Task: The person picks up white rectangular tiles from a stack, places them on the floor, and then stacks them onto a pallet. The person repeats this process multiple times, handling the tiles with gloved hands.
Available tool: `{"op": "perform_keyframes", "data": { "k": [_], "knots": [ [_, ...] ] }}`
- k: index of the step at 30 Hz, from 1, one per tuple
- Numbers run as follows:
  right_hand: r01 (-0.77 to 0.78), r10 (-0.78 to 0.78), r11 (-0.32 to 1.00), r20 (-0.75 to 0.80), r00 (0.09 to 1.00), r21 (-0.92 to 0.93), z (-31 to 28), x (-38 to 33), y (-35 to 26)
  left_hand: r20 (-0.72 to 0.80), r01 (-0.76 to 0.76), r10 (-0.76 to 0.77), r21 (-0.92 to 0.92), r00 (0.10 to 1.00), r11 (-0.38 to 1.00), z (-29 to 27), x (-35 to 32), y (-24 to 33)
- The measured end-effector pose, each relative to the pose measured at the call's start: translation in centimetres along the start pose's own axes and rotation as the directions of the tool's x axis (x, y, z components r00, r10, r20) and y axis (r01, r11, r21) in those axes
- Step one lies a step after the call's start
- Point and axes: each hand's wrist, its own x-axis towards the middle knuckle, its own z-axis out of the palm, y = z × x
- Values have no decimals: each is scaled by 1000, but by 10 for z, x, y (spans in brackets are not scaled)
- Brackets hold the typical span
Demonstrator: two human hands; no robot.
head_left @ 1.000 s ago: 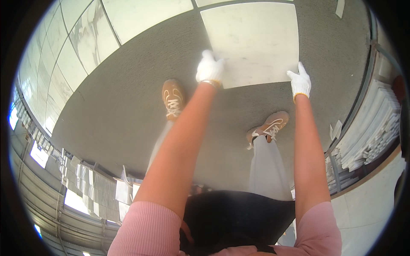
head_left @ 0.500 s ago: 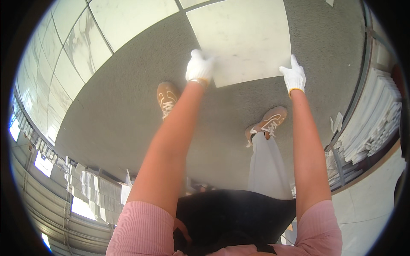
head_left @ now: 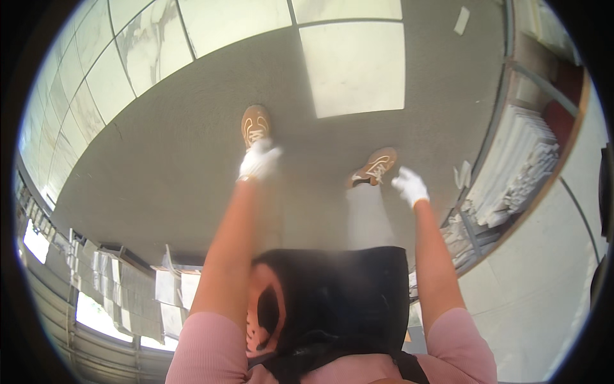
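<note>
A pale square marble tile [head_left: 355,75] lies flat on the grey floor, its far edge beside a dark gap. Neither of my hands touches it. Over the floor just in front of my left shoe, my left hand [head_left: 259,160] hangs in a white glove, blurred by motion. It holds nothing and its thumb stands apart. My right hand [head_left: 410,185], also white-gloved, is beside my right shoe [head_left: 376,168], with fingers partly spread and nothing in them. Both hands are nearer to me than the tile.
Rows of marble tiles [head_left: 233,16] with dark gaps cover the far left. A small white strip [head_left: 462,20] lies on the floor beyond the tile. At right, a rack holds stacked white slabs [head_left: 511,163]. Thin white pieces [head_left: 462,173] stand by its frame.
Both hands have come away from the tile's near corners and drawn back toward me. The tile appears set against its neighbour with a gap between them. My view has shifted.
</note>
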Motion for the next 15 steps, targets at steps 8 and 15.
{"op": "perform_keyframes", "data": {
  "k": [8, 15],
  "knots": [
    [-289, 285, 946, 49, 957, 146, -16, -181, -9, -108, 119, -184, -439, 977, 890, -146, -155, -91],
    [-83, 88, 974, -17, 996, 212, -35, -239, -94, -186, 55, -192, -567, 964, 822, -190, -208, -88]
  ]
}}
